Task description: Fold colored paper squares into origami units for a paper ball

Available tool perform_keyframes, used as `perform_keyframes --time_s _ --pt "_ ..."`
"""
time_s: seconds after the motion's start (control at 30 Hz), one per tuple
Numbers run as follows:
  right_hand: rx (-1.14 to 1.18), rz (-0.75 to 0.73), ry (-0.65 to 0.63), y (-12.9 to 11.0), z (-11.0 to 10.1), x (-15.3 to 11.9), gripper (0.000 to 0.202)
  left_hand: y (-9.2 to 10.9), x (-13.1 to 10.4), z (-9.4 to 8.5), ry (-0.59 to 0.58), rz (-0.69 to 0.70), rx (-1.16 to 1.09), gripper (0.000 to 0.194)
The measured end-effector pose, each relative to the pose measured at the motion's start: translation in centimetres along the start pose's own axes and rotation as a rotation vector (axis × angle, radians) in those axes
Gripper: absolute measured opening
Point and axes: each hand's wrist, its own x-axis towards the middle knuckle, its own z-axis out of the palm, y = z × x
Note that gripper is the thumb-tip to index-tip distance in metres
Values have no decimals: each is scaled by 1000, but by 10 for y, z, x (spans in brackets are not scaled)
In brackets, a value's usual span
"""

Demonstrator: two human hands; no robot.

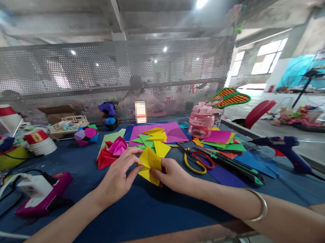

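Note:
Between my hands, above the blue tabletop, is a yellow folded paper (pixel 150 159) with creases meeting near its middle. My left hand (pixel 121 172) pinches its left edge between thumb and fingers. My right hand (pixel 171 173) grips its right side, thumb in front and the other fingers mostly behind. Just beyond lie yellow folded pieces (pixel 162 149) and green folded pieces (pixel 146 140) on a magenta sheet (pixel 174 131). Red folded paper (pixel 106 158) and pink folded paper (pixel 118 146) rest beyond my left hand.
Scissors (pixel 199 161) and a green cutter (pixel 237 166) lie at right, near a blue glue gun (pixel 283 147). A pink jug (pixel 201 121) stands behind them. At left are a purple power strip (pixel 56 186), stacked paper cups (pixel 39 142) and a many-coloured paper ball (pixel 86 136).

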Motion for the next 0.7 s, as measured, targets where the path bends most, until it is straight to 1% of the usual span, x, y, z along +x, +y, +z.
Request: perform_keyframes --time_s 0.27,0.4,0.57,0.7 --pt "-157 -117 -18 -9 -3 -5 11 0 -2 1 34 41 -39 7" --pt "-180 -174 -46 -11 -1 -9 12 0 -3 1 54 64 -23 7" --pt "-174 -218 -78 -15 -1 -10 13 2 -5 2 108 27 -7 12" --pt "-195 -199 -73 -10 -2 -8 16 5 -6 4 103 -8 -12 14"
